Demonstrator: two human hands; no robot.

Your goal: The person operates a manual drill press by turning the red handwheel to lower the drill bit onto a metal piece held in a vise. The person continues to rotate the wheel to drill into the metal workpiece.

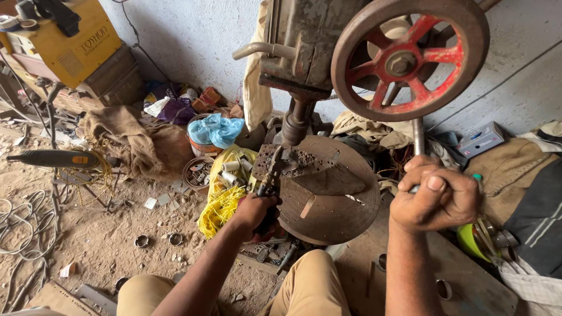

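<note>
**Obs:** Start me at the workpiece. Where is it?

**Me:** A flat dark metal piece (291,161) lies on the round table (345,216) of the drill press, right under the spindle (294,124). Rusty swarf sits on top of it. From my remote seat I see locking pliers (270,175) clamped on its left edge — jaws on the metal, handles trailing back toward the body.

**Obs:** Hands?

**Me:** Left hand (256,212) is wrapped tight around the plier handles, fingers curled under. Right hand (436,198) is clenched around the feed lever (418,137), a slim steel rod hanging down from the big handwheel (410,58) (brown rim, red spokes). Thumb lies across the top of the fist.

**Obs:** Is the bit in contact?

**Me:** Cannot tell — the spindle hides the tip.

**Obs:** Surroundings, moving outward.

**Me:** Just left of the table, a yellow bag (225,190) with frayed yellow strands and small white rolls in it. Behind that, a round tin (202,146) with a blue plastic bag (215,130) bunched on top. Further left: burlap sacking (126,137), a yellow machine case (70,41) up on a shelf, a black-handled tool (55,158) on a stand. Metal rings (141,241) are scattered on the sandy floor. Right side — a green cup (471,240) near the right wrist, a small blue-grey box (480,139) against the wall. Both knees (310,287) in tan trousers show at the bottom.
</note>
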